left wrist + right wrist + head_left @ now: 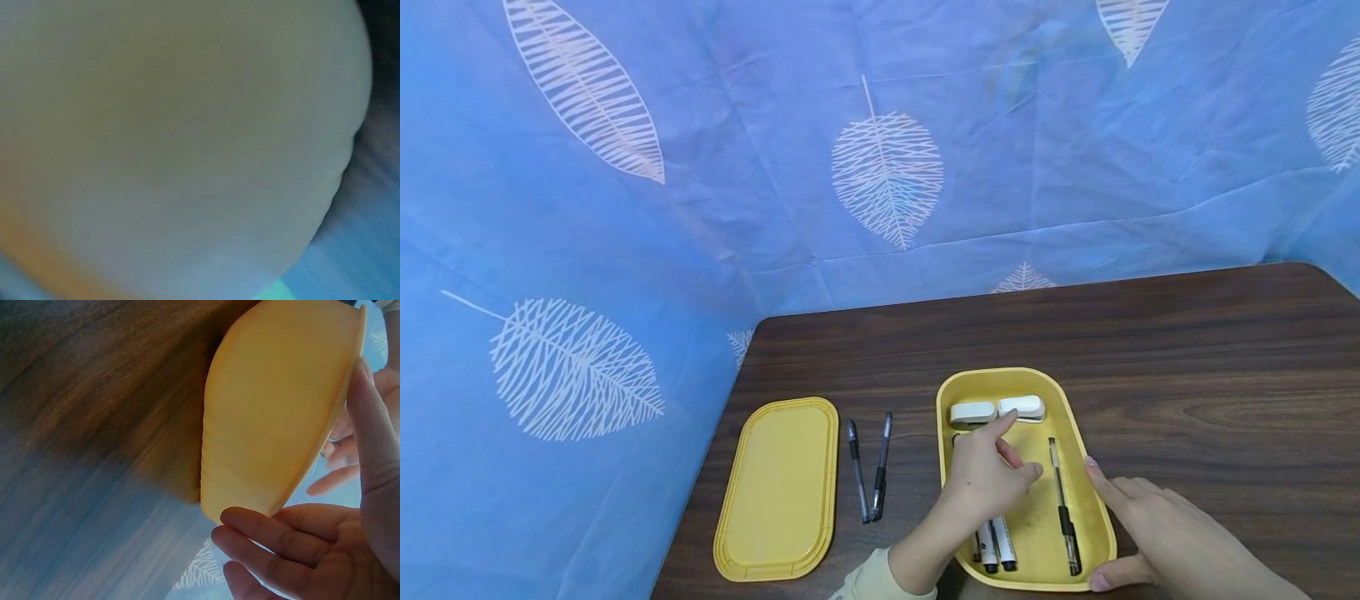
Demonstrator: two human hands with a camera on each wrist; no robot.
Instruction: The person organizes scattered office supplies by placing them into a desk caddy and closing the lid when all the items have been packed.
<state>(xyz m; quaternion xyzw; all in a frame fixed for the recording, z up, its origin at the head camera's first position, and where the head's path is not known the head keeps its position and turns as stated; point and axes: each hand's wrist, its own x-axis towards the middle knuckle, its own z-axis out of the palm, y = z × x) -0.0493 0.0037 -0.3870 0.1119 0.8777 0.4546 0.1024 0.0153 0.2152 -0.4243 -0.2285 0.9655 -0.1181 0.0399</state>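
Note:
In the head view, a yellow rectangular box (1015, 377) stands on the table. My left hand (988, 471) is over its inside, index finger stretched toward the right one of two small white stapler-like objects (1021, 407), thumb apart. Whether the fingertip touches it is unclear. Under this hand lie white markers (987, 550) with black caps, partly hidden. A gel pen (1063, 512) lies along the box's right side. My right hand (1165, 525) rests against the box's right and near sides; in the right wrist view its fingers look fairly straight against the yellow wall (275, 406).
Left of the box lie two black-gripped pens (880, 475) on the dark wood table (1210, 358). Further left is a flat yellow lid (778, 492). Blue cloth with white leaf prints (887, 175) hangs behind. A pale blurred surface (175, 137) fills most of the left wrist view.

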